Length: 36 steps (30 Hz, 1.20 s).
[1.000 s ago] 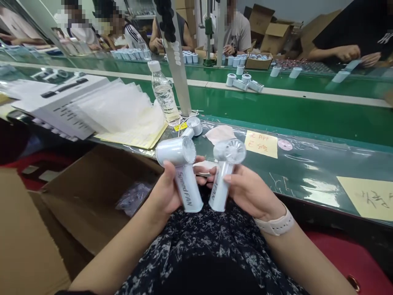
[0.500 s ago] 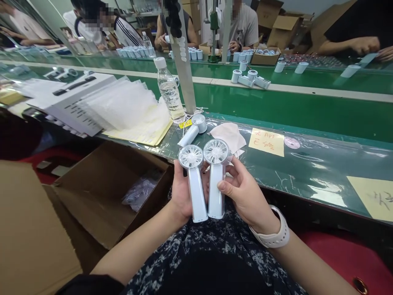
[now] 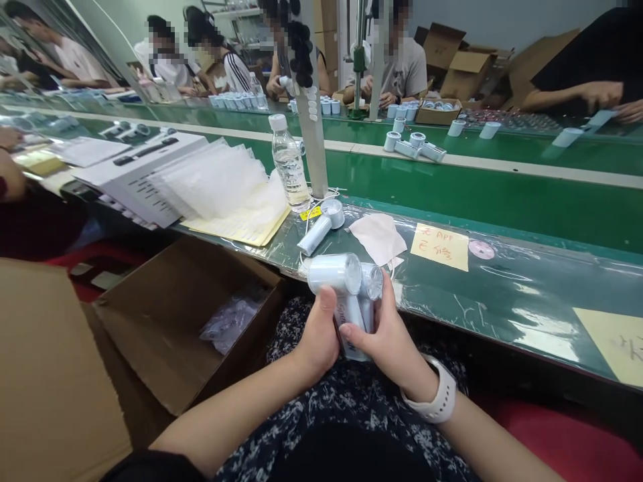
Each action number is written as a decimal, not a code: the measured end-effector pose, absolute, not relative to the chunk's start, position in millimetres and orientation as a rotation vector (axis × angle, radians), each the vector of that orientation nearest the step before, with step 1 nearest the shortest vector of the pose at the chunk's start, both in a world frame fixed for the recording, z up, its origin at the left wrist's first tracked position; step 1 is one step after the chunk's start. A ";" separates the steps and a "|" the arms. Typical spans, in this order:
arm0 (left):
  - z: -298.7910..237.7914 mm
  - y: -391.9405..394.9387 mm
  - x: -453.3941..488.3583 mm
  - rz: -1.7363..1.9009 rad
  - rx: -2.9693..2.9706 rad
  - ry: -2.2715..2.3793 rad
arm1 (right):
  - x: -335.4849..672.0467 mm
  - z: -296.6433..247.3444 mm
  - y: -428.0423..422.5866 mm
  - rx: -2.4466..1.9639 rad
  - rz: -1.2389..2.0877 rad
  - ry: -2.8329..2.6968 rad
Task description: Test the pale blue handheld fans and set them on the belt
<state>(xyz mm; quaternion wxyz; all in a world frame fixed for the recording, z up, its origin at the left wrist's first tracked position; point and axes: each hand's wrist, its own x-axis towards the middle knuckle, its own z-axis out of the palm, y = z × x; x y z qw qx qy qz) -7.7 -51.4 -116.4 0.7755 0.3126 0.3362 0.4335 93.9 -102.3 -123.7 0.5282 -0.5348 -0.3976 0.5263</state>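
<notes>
Two small white handheld fans are held together over my lap, just below the bench edge. My left hand (image 3: 319, 335) is wrapped round the handle of the nearer fan (image 3: 335, 273), whose round head lies sideways. My right hand (image 3: 384, 341), with a white watch on its wrist, grips the handle of the second fan (image 3: 372, 281), pressed against the first. A third white fan (image 3: 320, 227) lies on the bench beyond them, beside a pink cloth (image 3: 378, 235).
An open cardboard box (image 3: 165, 321) with a plastic bag inside stands at my left. On the bench are a water bottle (image 3: 290, 164), a metal post (image 3: 312, 120), stacked plastic bags and sheets (image 3: 216, 184), and yellow notes (image 3: 439, 246). Other people work across the green conveyor (image 3: 502, 194), where more fans lie.
Both fans faced me side by side half a second ago. My hands have turned them sideways, brought them closer together and lowered them slightly.
</notes>
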 end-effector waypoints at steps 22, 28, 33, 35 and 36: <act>-91.1 200.6 -106.4 0.650 2.084 1.752 | 347.0 -120.8 -150.5 -2.607 -0.193 -1.246; -113.9 225.7 -116.7 0.468 2.099 1.891 | 321.2 -144.6 -144.6 -2.639 -0.396 -0.946; -110.9 219.7 -114.8 0.530 2.168 1.924 | 316.8 -157.9 -140.5 -2.650 -0.415 -0.944; -105.5 218.6 -115.8 0.584 2.148 1.922 | 316.7 -157.0 -140.7 -2.643 -0.418 -0.951; -102.1 218.0 -116.3 0.621 2.131 1.913 | 316.0 -155.8 -141.1 -2.647 -0.423 -0.950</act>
